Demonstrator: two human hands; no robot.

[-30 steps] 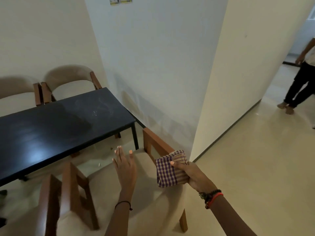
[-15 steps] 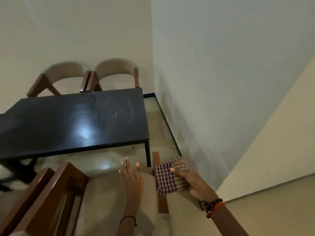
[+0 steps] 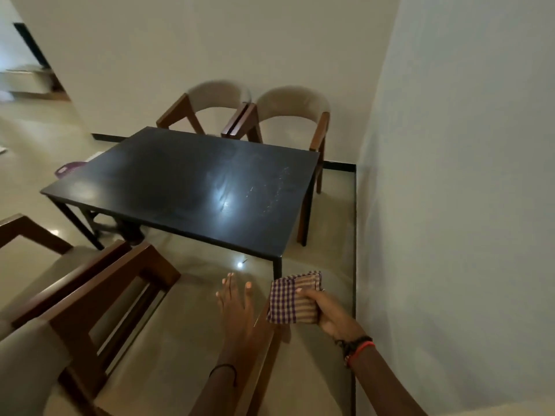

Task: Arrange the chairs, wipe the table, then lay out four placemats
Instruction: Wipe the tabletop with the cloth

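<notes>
The black rectangular table (image 3: pixel 168 181) stands on the pale floor near a corner of the room, its right end close to the grey side wall (image 3: pixel 450 190). Its top shows pale streaks and fine scratch-like marks (image 3: pixel 271 190) toward the right end. Two chairs with curved beige backs and brown wooden arms stand behind the table's far edge, against the back wall: the far left chair (image 3: pixel 217 93) and the far right chair (image 3: pixel 292 99), their adjoining arms touching or very nearly so. On the near side, the near chair (image 3: pixel 132 283) sits at the bottom of the view, apart from the table. Its wooden arm frame is just beside that of a second near chair (image 3: pixel 28 232) at the left edge. The left hand (image 3: pixel 234 304) is flat, fingers straight, palm down over the near chair's seat; contact with the seat cannot be told. The right hand (image 3: pixel 329 315) grips a folded purple-and-tan checked cloth (image 3: pixel 292 298), thumb pressed on its upper face, fingers hidden beneath. The cloth is just right of the left hand, in front of the table's near right leg (image 3: pixel 277 268) and not on the table top. The right wrist bears black and red bands (image 3: pixel 357 346); the left wrist bears a thin black band (image 3: pixel 223 370). A small purple item (image 3: pixel 67 169) lies on the floor beyond the table's left end — too small to identify.
</notes>
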